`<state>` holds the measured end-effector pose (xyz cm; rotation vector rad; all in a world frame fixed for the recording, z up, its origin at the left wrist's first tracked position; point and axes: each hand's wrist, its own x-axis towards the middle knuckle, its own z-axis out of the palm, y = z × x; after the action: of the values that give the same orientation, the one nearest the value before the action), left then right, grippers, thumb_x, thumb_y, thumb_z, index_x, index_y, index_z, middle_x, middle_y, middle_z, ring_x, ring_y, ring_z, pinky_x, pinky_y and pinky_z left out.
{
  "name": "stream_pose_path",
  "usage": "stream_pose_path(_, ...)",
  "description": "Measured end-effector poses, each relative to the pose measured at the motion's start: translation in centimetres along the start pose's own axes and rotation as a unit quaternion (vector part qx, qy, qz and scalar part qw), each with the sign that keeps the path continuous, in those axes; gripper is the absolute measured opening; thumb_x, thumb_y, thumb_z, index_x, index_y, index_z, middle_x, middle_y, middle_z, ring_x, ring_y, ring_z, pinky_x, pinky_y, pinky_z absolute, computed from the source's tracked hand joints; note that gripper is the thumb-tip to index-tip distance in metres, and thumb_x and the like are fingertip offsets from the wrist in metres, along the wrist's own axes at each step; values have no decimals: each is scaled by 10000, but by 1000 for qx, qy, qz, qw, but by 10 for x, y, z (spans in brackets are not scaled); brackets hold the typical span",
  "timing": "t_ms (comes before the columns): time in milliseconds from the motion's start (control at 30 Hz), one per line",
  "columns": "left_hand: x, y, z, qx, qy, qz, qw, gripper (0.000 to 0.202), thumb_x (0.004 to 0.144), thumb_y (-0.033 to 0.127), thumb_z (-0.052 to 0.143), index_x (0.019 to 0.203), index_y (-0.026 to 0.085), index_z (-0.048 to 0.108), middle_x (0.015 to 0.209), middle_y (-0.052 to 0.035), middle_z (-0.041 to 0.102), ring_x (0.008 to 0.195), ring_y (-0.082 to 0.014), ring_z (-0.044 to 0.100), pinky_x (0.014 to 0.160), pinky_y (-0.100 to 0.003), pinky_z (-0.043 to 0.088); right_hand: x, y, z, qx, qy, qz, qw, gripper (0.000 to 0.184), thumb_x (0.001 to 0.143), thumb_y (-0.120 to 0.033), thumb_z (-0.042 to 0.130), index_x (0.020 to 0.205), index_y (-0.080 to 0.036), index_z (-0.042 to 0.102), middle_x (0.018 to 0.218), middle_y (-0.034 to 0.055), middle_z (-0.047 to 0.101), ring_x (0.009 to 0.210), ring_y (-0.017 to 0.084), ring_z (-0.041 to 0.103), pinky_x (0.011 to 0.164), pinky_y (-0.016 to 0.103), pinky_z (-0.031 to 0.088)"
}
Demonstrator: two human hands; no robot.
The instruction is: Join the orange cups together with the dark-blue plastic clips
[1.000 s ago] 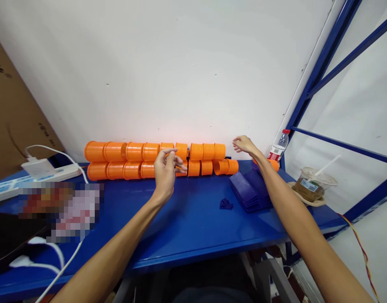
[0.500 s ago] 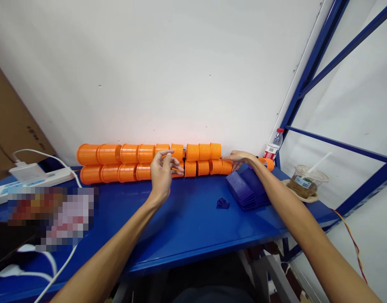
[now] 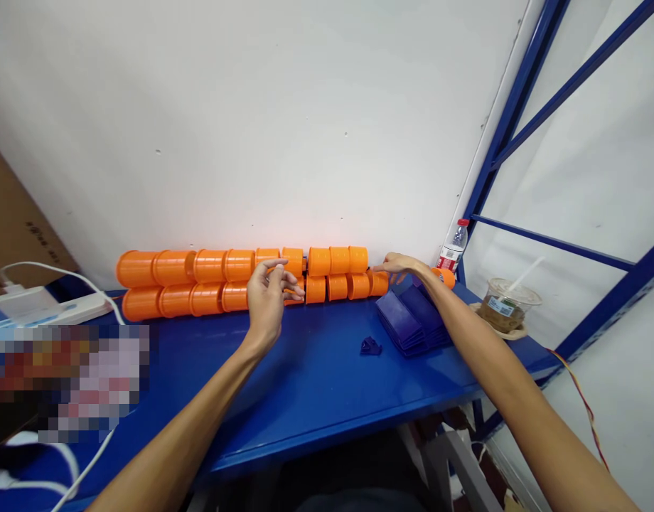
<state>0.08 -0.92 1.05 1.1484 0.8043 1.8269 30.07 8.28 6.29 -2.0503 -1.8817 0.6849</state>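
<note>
Two stacked rows of orange plastic cups lie on their sides along the wall, an upper row [image 3: 210, 266] and a lower row [image 3: 206, 299]. My left hand [image 3: 266, 297] is in front of their middle, fingers loosely curved and apart, with nothing visible in it. At the rows' right end is my right hand [image 3: 399, 264], its index finger stretched left towards the end cups and other fingers hanging down. Whether it touches a cup cannot be made out. Below it sits a pile of folded dark blue sheets [image 3: 406, 320], with a small dark blue scrap [image 3: 370, 346] to the left.
On the blue table [image 3: 306, 384], a red-capped bottle [image 3: 453, 249] and a lidded drink cup with a straw [image 3: 505, 306] stand at right. Another orange piece [image 3: 444, 276] is behind my right wrist. A power strip [image 3: 87, 310] and white cables occupy the left. Blue frame bars [image 3: 497, 153] rise at right.
The view has shifted slightly, so most things appear a little further left. Both hands keep nearly the same pose beside the orange rows.
</note>
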Motion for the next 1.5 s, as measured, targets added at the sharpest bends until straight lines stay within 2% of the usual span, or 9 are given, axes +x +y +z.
stream_pose_path(200,-2,1,2,6,4,0,1000,180,834,298,616,967,183,578,624,50,605,450,-137,617,424,-229,502,-10,23,-55,-152,149,108,971,400,913,-386,741,1088,-28,718,967,210,766,856,269,761,746,324,582)
stream_pose_path(300,-2,0,3,9,3,-2,1000,185,834,304,614,973,185,582,629,52,605,452,-133,617,428,-231,509,-17,43,-69,-197,168,157,953,330,874,-270,766,1088,-21,731,989,236,767,889,300,770,767,339,578)
stream_pose_path(567,-4,1,3,13,1,-12,1000,204,831,310,607,980,175,580,629,52,601,454,-135,615,432,-242,517,-16,85,-55,-172,109,233,951,291,898,-237,731,1078,-8,725,759,154,759,577,193,701,593,276,537)
stream_pose_path(800,-5,3,4,16,0,-10,1000,210,821,325,615,971,182,580,627,57,599,455,-126,610,433,-234,514,-19,85,-42,-225,121,175,951,294,882,-253,746,1028,1,752,908,208,766,757,223,737,646,268,512)
stream_pose_path(900,-6,4,5,13,-3,-11,1000,233,810,340,624,973,179,579,632,56,603,455,-128,614,433,-238,517,-29,74,-37,-278,161,127,938,335,845,-210,752,1120,-18,744,1104,260,737,1013,303,724,768,307,502)
stream_pose_path(1000,-6,2,5,11,-9,-14,1000,250,805,353,634,973,178,575,634,56,602,456,-134,622,427,-240,512,-49,56,-39,-325,218,77,917,396,895,-174,637,1268,-47,678,1279,284,653,1156,330,657,852,342,465)
stream_pose_path(1200,-7,-3,5,12,-48,-45,998,305,824,401,674,1004,197,536,686,46,626,501,-138,647,452,-241,528,-116,-16,-45,-394,361,-51,844,331,938,-238,515,1225,-111,621,1173,210,634,885,282,632,704,340,371)
stream_pose_path(1367,-13,-9,9,1,-94,-100,991,471,858,592,666,1076,205,510,811,-5,682,644,-180,717,553,-304,598,-173,-83,-6,-400,331,-151,841,327,997,-360,504,1255,-168,565,1178,169,632,840,256,637,679,322,381)
stream_pose_path(1500,-16,-14,12,-56,-100,-137,984,549,893,687,594,1137,197,543,942,-66,726,786,-197,744,686,-328,618,-192,-111,44,-392,247,-226,857,328,1019,-354,482,1289,-172,527,1205,172,637,840,245,665,668,318,422)
